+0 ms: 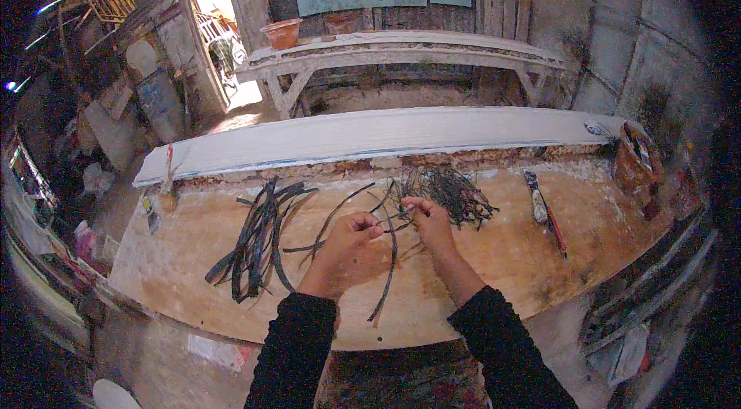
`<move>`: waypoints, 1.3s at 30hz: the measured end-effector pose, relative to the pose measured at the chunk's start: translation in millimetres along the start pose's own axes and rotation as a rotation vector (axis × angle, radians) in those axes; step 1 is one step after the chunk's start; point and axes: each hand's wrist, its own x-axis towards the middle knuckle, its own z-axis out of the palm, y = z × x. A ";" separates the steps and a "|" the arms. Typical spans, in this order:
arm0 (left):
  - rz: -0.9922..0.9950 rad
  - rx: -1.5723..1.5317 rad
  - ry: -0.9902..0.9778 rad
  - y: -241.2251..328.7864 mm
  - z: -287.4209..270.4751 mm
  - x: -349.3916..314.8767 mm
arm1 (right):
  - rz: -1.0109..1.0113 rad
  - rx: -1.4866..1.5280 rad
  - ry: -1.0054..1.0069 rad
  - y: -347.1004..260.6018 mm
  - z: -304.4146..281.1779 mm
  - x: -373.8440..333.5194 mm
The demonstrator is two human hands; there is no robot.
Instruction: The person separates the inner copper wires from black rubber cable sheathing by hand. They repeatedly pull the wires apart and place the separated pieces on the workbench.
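Note:
Over the wooden board [231, 193], both hands are held close together in front of me. My left hand [351, 251] is closed in a pinch on a thin dark strip [393, 262], which curves down toward the board's near edge. A little farther right, my right hand [432, 228] pinches the same dark strands at their upper part; exactly which piece is in its fingertips is hard to make out. To the left lies a looped bundle of flat black strips [262, 235]. Behind my right hand sits a tangled heap of thin dark strands [455, 194].
Right of the heap lie a pale-handled tool [536, 201] and a red pen-like stick [556, 231]. A brown container [639, 158] stands at the far right corner. A long white ledge [370, 131] runs along the back. Beyond it, a bench [401, 46] carries an orange pot [282, 34].

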 end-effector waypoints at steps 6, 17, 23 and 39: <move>-0.054 -0.028 0.061 0.0 3.9 -2.0 | 0.044 -0.008 -0.008 -6.4 -1.8 -1.7; -0.003 -0.288 0.119 1.7 -2.4 -3.4 | 0.043 -0.009 0.009 12.5 -8.1 10.0; -0.007 -0.429 0.270 2.4 -2.1 1.1 | 0.273 0.059 -0.115 -25.4 -4.7 -7.3; -0.090 -0.264 0.440 2.4 0.9 -1.2 | 0.181 0.433 -0.789 -21.6 0.0 -11.5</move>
